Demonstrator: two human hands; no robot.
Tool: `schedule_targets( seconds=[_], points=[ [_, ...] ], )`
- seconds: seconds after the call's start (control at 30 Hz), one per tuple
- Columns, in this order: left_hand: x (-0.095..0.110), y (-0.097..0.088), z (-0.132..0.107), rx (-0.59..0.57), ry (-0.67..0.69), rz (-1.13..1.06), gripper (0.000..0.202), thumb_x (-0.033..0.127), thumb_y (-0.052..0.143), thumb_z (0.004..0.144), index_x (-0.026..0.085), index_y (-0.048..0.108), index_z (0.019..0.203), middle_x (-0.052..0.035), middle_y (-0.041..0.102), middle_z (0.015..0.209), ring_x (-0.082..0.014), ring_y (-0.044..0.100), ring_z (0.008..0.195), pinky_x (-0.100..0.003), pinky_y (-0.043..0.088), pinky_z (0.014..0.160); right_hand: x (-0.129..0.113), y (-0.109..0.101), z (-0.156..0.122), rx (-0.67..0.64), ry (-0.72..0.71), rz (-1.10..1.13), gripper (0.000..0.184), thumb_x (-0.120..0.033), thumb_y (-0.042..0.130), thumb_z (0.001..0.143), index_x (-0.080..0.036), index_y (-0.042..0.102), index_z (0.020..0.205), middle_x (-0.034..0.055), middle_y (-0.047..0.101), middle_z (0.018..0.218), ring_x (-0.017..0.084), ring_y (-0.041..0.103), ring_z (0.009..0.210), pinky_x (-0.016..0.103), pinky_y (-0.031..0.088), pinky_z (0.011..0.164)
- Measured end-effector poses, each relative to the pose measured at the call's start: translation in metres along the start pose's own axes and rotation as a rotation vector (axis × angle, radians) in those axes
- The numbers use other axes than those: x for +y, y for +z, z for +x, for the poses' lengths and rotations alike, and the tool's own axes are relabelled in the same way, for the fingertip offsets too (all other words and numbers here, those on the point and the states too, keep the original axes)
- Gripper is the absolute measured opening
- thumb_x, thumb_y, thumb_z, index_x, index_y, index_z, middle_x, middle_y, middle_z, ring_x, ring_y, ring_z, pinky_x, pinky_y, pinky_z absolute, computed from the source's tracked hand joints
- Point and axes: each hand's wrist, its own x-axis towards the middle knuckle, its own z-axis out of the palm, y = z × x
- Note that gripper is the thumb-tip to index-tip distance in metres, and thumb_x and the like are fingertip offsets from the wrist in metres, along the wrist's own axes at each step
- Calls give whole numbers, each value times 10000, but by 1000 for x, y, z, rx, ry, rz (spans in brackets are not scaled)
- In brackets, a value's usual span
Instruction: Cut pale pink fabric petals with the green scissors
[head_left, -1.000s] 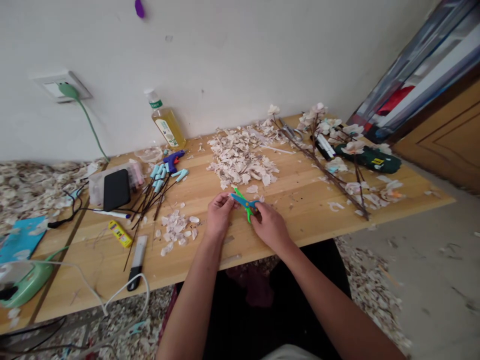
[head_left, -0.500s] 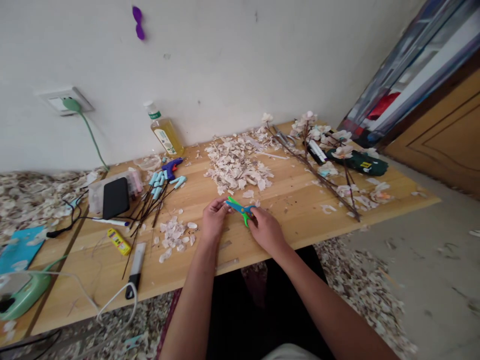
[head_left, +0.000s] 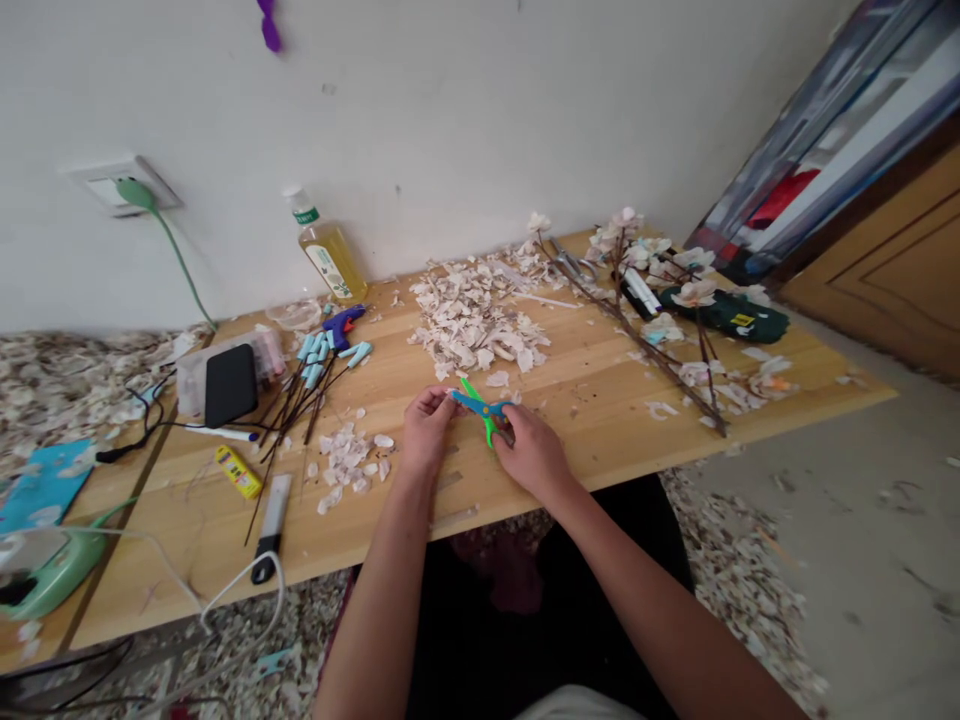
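My right hand grips a pair of scissors with one blue and one green half, its fingers in the handles. The blades are spread and point left toward my left hand. That hand is closed in a pinch near the blue blade's tip; a small pale piece barely shows at its fingertips, too small to name for certain. Behind both hands lies a heap of pale, petal-like flakes. A smaller pile of whitish flakes is left of my left hand.
On the left are a black phone, a blue glue gun, dark sticks with light blue ends, a yellow box and a utility knife. A bottle stands by the wall. Flowered branches lie right.
The scissor blades have opened wider, the green blade swinging up away from the blue one. Both hands stay nearly in place; the view has shifted slightly.
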Motion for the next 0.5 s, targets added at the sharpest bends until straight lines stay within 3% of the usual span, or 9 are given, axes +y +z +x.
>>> schedule_targets(
  seconds=[0.5],
  points=[
    [-5, 0, 0, -20, 13, -31, 201, 356, 784, 734, 194, 710, 827, 8, 665, 737, -97, 601, 667, -225, 486, 717, -1, -2, 1, -32, 26, 6, 107, -182, 540, 869, -217, 598, 951, 59, 666, 930, 220, 603, 860, 311, 414, 716]
  ],
)
